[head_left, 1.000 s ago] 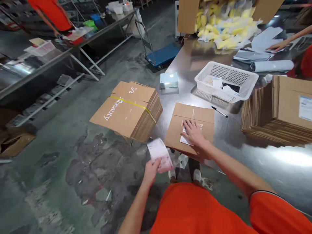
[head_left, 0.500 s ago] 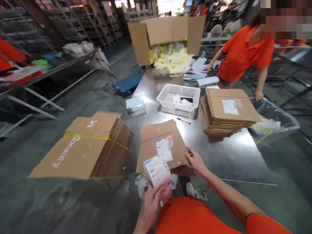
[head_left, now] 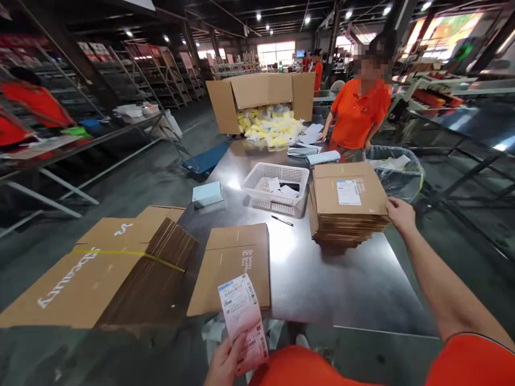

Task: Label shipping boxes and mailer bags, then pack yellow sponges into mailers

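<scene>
My left hand [head_left: 223, 365] is at the bottom of the view, shut on a strip of printed shipping labels [head_left: 242, 321] with barcodes and pink marks. My right hand [head_left: 401, 215] rests at the near right corner of a stack of flat cardboard cartons [head_left: 348, 203], whose top carton bears a white shipping label [head_left: 348, 192]. That hand holds nothing. A flat cardboard carton [head_left: 230, 268] with printed lettering and no visible label lies on the steel table [head_left: 322, 284], between my hands and just beyond the left one.
A strapped stack of flat "beauty" cartons [head_left: 112, 268] lies at the table's near left. Beyond are a white plastic basket [head_left: 276, 187], a pen [head_left: 281, 220] and a pale blue box [head_left: 207, 194]. A co-worker in orange [head_left: 358, 115] stands by a large open carton of yellow packets [head_left: 259, 102].
My right hand has moved right, from the flat carton to the stack. The labelled carton is gone from the table's near side, and a label shows on the stack. My view has tilted up.
</scene>
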Available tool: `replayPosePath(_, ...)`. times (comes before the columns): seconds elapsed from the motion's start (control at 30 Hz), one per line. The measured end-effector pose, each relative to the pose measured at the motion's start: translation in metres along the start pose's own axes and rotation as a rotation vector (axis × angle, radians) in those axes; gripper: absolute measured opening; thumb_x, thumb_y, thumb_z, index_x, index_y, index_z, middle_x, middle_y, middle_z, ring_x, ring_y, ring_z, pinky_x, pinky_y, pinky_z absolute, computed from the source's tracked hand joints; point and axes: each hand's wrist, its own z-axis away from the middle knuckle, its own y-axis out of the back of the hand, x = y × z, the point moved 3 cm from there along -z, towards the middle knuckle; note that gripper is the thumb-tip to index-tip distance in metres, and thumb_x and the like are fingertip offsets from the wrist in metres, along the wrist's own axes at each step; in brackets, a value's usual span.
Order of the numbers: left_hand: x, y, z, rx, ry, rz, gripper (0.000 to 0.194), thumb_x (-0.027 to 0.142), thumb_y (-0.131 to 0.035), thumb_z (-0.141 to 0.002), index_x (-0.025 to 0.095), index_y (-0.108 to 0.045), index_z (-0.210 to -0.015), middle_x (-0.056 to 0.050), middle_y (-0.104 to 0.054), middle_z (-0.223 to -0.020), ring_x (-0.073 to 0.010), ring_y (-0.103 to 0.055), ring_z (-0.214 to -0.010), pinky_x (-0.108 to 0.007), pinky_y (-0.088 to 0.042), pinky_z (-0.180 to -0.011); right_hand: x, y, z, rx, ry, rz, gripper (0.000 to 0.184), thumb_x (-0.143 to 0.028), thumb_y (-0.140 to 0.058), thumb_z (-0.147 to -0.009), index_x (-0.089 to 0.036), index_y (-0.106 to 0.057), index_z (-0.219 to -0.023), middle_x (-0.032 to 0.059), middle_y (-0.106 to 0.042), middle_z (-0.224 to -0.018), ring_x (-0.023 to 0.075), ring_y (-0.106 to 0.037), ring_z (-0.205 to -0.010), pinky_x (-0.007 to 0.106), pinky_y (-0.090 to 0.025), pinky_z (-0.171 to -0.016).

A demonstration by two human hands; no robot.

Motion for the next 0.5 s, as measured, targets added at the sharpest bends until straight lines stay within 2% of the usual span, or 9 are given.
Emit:
replayPosePath(0.1, 0.008, -0.008, 0.01, -0.116, -0.017, -0.017, 0.064, 0.072, -0.077, -0.055, 0.018, -0.079, -0.09, -0.01, -0.077, -0.088, -0.0311, -0.071, -0.083, -0.041, -0.06, -0.07, -0.039, -0.013, 0.027, 0.067, 0.236, 0.125, 0.044, -0.041, -0.06, -0.081, -0.011, -0.07, -0.112, 0.0297, -0.052, -0.133, 0.0433, -0.043, -0.126, 0.06, -0.034, -0.1)
replayPosePath(0.13, 0.014, -0.012, 0.015, -0.165, -0.049, -0.055, 0.059, 0.068, -0.075, -0.061, 0.018, -0.079, -0.092, -0.01, -0.077, -0.093, -0.0309, -0.07, -0.087, -0.04, -0.06, -0.071, -0.063, -0.027, 0.051, -0.003, 0.356, 0.078, 0.051, -0.045, -0.059, -0.082, -0.013, -0.065, -0.121, 0.0266, -0.049, -0.138, 0.0418, -0.039, -0.131, 0.059, -0.033, -0.102)
replayPosePath(0.17, 0.02, -0.016, 0.02, -0.21, -0.096, -0.103, 0.052, 0.063, -0.072, -0.068, 0.019, -0.08, -0.094, -0.011, -0.077, -0.098, -0.0303, -0.069, -0.091, -0.038, -0.06, -0.074, -0.089, -0.045, 0.081, -0.161, 0.458, -0.049, 0.058, -0.049, -0.059, -0.082, -0.014, -0.06, -0.128, 0.0231, -0.049, -0.139, 0.0379, -0.042, -0.131, 0.056, -0.037, -0.103)
replayPosePath(0.23, 0.032, -0.023, 0.029, -0.285, -0.196, -0.202, 0.04, 0.051, -0.064, -0.081, 0.02, -0.079, -0.101, -0.011, -0.075, -0.105, -0.0284, -0.067, -0.098, -0.036, -0.058, -0.082, -0.142, -0.087, 0.157, -0.747, 0.547, -0.352, 0.066, -0.054, -0.059, -0.082, -0.023, -0.049, -0.139, 0.0145, -0.049, -0.141, 0.0298, -0.048, -0.127, 0.046, -0.046, -0.099)
replayPosePath(0.3, 0.036, -0.026, 0.032, -0.35, -0.264, -0.262, 0.035, 0.042, -0.057, -0.087, 0.021, -0.077, -0.107, -0.009, -0.073, -0.113, -0.0272, -0.064, -0.107, -0.037, -0.051, -0.095, -0.182, -0.12, 0.24, -1.387, 0.505, -0.534, 0.066, -0.057, -0.065, -0.078, -0.024, -0.054, -0.135, 0.011, -0.057, -0.133, 0.0255, -0.056, -0.116, 0.039, -0.051, -0.091)
replayPosePath(0.33, 0.035, -0.024, 0.032, -0.36, -0.263, -0.276, 0.035, 0.04, -0.055, -0.089, 0.02, -0.077, -0.108, -0.009, -0.073, -0.115, -0.0271, -0.064, -0.108, -0.038, -0.049, -0.098, -0.194, -0.13, 0.276, -1.626, 0.451, -0.587, 0.063, -0.057, -0.068, -0.076, -0.023, -0.059, -0.128, 0.0101, -0.062, -0.124, 0.0237, -0.06, -0.106, 0.036, -0.053, -0.086)
replayPosePath(0.37, 0.033, -0.019, 0.031, -0.356, -0.236, -0.276, 0.036, 0.04, -0.054, -0.089, 0.019, -0.077, -0.107, -0.01, -0.072, -0.114, -0.0273, -0.064, -0.106, -0.039, -0.048, -0.097, -0.202, -0.138, 0.306, -1.785, 0.386, -0.614, 0.058, -0.057, -0.07, -0.074, -0.02, -0.064, -0.118, 0.0088, -0.067, -0.112, 0.0217, -0.062, -0.096, 0.034, -0.053, -0.08)
replayPosePath(0.43, 0.027, -0.005, 0.028, -0.335, -0.161, -0.202, 0.039, 0.043, -0.062, -0.084, 0.016, -0.075, -0.108, -0.011, -0.073, -0.11, -0.0276, -0.065, -0.1, -0.038, -0.05, -0.091, -0.205, -0.152, 0.345, -1.864, 0.267, -0.618, 0.048, -0.057, -0.071, -0.073, -0.015, -0.069, -0.095, 0.0046, -0.069, -0.086, 0.0172, -0.061, -0.075, 0.029, -0.05, -0.068)
replayPosePath(0.5, 0.029, 0.008, 0.023, -0.314, -0.164, -0.018, 0.054, 0.046, -0.076, -0.072, 0.015, -0.07, -0.116, -0.012, -0.071, -0.112, -0.0276, -0.063, -0.103, -0.036, -0.05, -0.091, -0.202, -0.162, 0.366, -1.788, 0.212, -0.586, 0.044, -0.058, -0.069, -0.074, -0.015, -0.067, -0.079, 0.0009, -0.064, -0.069, 0.0137, -0.055, -0.063, 0.026, -0.044, -0.058)
